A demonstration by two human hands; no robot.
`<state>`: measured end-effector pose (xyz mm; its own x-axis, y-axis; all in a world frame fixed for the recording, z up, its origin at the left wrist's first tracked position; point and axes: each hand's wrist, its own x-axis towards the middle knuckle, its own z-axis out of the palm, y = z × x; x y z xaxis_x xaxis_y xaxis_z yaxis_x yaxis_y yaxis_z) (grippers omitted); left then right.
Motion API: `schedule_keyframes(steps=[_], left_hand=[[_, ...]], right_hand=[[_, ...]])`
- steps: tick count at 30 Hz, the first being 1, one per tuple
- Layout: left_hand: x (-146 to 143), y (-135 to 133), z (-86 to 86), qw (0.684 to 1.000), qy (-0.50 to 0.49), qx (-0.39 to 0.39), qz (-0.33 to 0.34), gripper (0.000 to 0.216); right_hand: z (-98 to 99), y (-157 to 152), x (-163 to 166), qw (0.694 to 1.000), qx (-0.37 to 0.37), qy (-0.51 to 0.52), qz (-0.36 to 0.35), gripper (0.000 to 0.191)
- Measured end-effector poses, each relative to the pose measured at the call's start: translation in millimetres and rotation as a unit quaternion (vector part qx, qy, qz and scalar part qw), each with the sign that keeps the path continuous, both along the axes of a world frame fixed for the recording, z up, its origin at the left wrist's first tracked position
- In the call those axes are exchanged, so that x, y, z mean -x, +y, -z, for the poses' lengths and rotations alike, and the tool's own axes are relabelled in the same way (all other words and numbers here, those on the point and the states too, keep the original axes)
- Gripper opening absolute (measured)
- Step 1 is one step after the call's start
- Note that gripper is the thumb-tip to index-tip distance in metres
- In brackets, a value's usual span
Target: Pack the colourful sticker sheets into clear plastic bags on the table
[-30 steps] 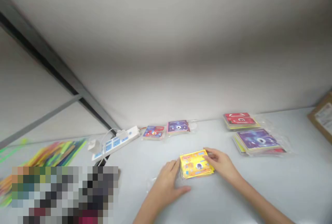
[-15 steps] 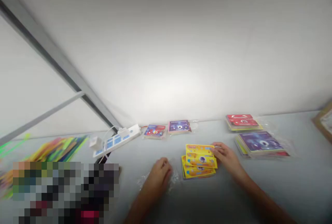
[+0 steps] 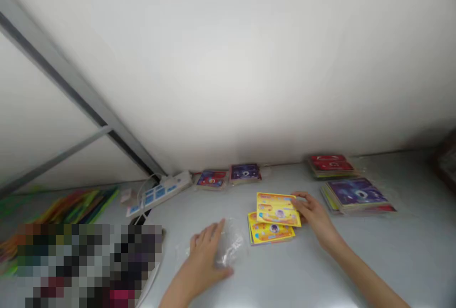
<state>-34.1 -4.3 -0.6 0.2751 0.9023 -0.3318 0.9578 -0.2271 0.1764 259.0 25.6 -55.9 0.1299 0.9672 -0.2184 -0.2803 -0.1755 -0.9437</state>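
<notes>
Between its thumb and fingers, my right hand (image 3: 311,215) pinches the right edge of a yellow printed card (image 3: 277,207). That card is raised over a small stack of cards (image 3: 272,233) with a yellow one on top, overlapping its upper part. My left hand (image 3: 206,255) is open, thumb and fingers spread, beside a crumpled clear plastic bag (image 3: 231,246) on the table. Whether the left palm touches the bag, I cannot tell.
At the back lie a small red-blue pack (image 3: 212,179) and a purple pack (image 3: 245,173). Bagged red cards (image 3: 331,164) and purple cards (image 3: 358,193) are on the right. A power strip (image 3: 160,193) with cables stands at left, near colourful strips (image 3: 85,210).
My left hand has opened, fingers spreading away from the plastic bag and shifting slightly left. My right hand has lifted the yellow card slightly, showing more of the stack beneath.
</notes>
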Motion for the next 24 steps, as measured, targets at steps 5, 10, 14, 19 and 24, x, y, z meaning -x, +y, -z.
schedule_keyframes(steps=[5, 10, 14, 19, 24], left_hand=[[-4.6, -3.8, -7.7, 0.999, -0.014, -0.040, 0.019, 0.091], [-13.3, -11.2, -18.3, 0.993, -0.029, -0.105, 0.049, 0.086], [-15.7, -15.1, -16.9, 0.985, -0.050, -0.143, 0.077, 0.087], [-19.1, -16.0, -12.2, 0.981, -0.073, -0.152, 0.094, 0.095], [-27.3, -16.6, -12.7, 0.981, -0.089, -0.139, 0.099, 0.097]], right_hand=[[-7.9, -5.6, 5.4, 0.999, 0.007, 0.032, -0.041, 0.044], [-11.4, -12.3, 17.7, 0.996, 0.008, 0.040, -0.083, 0.043], [-9.4, -14.7, 22.1, 0.996, -0.012, 0.020, -0.090, 0.042], [-7.0, -15.5, 23.2, 0.993, -0.042, -0.017, -0.106, 0.038], [-5.1, -17.9, 28.6, 0.988, -0.055, -0.047, -0.133, 0.044]])
